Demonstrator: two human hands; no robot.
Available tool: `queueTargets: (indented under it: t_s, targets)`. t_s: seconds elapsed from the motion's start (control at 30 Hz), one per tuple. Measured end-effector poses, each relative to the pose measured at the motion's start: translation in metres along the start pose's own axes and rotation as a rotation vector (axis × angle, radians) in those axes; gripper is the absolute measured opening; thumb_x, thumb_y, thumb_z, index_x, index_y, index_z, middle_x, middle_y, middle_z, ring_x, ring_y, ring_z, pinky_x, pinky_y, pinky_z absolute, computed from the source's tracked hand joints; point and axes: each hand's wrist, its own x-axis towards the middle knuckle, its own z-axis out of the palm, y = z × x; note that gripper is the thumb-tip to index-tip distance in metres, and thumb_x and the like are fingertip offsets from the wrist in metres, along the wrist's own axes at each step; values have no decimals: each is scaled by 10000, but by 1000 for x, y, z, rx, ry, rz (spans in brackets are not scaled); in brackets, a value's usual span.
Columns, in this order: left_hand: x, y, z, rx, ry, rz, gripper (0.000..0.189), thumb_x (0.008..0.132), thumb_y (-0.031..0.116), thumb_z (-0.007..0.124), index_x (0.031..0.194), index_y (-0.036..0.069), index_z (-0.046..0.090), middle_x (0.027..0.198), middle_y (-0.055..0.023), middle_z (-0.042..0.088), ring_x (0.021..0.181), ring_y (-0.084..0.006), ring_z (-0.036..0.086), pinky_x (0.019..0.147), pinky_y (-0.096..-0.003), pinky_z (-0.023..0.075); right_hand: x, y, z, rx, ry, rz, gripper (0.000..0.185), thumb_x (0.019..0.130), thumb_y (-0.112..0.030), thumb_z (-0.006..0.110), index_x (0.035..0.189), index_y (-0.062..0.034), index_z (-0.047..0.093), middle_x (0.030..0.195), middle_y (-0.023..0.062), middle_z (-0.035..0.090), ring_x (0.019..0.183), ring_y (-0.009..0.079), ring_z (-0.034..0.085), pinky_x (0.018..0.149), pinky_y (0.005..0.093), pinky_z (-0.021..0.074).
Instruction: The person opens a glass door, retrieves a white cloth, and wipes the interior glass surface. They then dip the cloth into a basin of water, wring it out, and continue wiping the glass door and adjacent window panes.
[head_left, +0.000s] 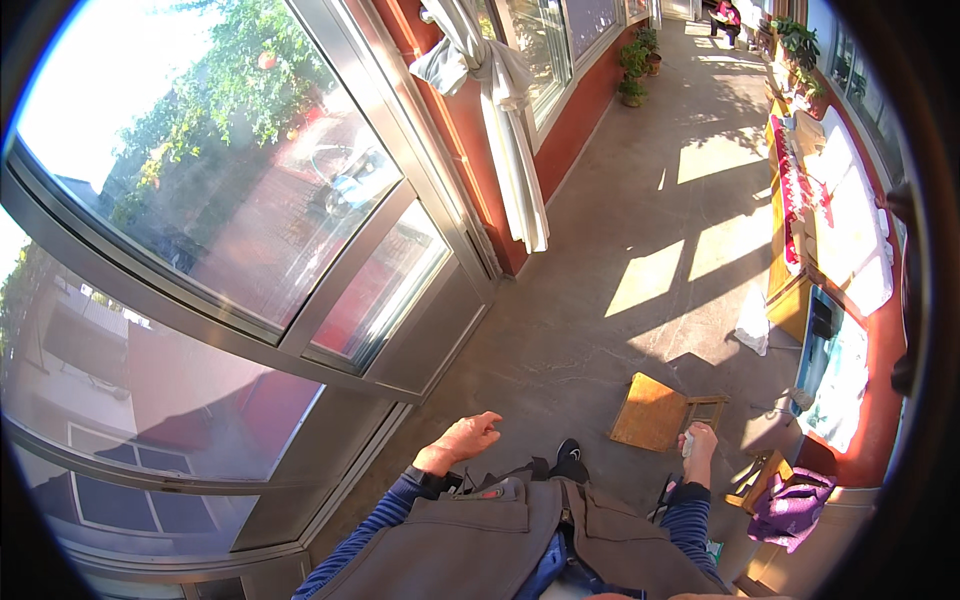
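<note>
My left hand is held out over the concrete floor, beside the metal-framed glass door panels. Its fingers are loosely bent, and I see nothing in them. My right hand is closed around a small whitish thing, perhaps a crumpled cloth or tissue; most of it is hidden by the fingers. Just beyond that hand, a wooden chair or stool with a flat board stands on the floor. A dark shoe shows below my brown vest.
At right are a small wooden stool, a purple cloth, a white bag and a wooden bench with bedding. A tied curtain hangs by the red wall. Potted plants and a seated person are farther off.
</note>
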Motion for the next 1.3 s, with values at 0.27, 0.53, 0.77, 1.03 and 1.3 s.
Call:
queueTargets:
  t_s: [0.27, 0.53, 0.77, 1.03, 1.3]
  targets:
    - [3, -9, -3, -42, 79, -181, 447, 978, 241, 689, 1381, 55, 640, 1171, -186, 775, 1107, -340, 744, 951, -423, 583, 2, -83, 231, -285, -454, -136, 143, 948, -85, 680, 1083, -66, 727, 867, 43, 699, 681, 160, 711, 536, 313, 573]
    - [29, -46, -26, -149, 134, -287, 435, 971, 236, 704, 1360, 48, 654, 1124, -181, 787, 1065, -334, 761, 930, -411, 594, -64, -184, 476, -311, -830, -310, 217, 949, -139, 705, 1136, -33, 733, 908, 45, 713, 755, 132, 712, 591, 284, 571]
    - [87, -75, -72, -232, 285, -250, 416, 967, 225, 715, 1331, 29, 659, 1114, -180, 785, 1044, -320, 766, 904, -404, 602, -102, -261, 665, -112, -1099, -361, 249, 993, -156, 693, 1204, -27, 728, 916, 4, 709, 742, 109, 688, 565, 257, 538]
    - [116, -84, -127, -251, 461, -334, 397, 960, 180, 729, 1326, 37, 671, 1082, -188, 778, 1017, -316, 764, 875, -402, 602, -111, -290, 812, -157, -1135, -558, 244, 976, -134, 699, 1195, -27, 711, 921, 18, 707, 755, 100, 697, 582, 254, 563]
    - [124, -68, -120, -285, 574, -403, 394, 952, 162, 744, 1316, 29, 675, 1066, -190, 781, 985, -295, 771, 854, -384, 605, -104, -296, 887, -271, -1206, -471, 226, 964, -146, 720, 1182, -85, 718, 962, 24, 721, 838, 109, 714, 604, 266, 540]
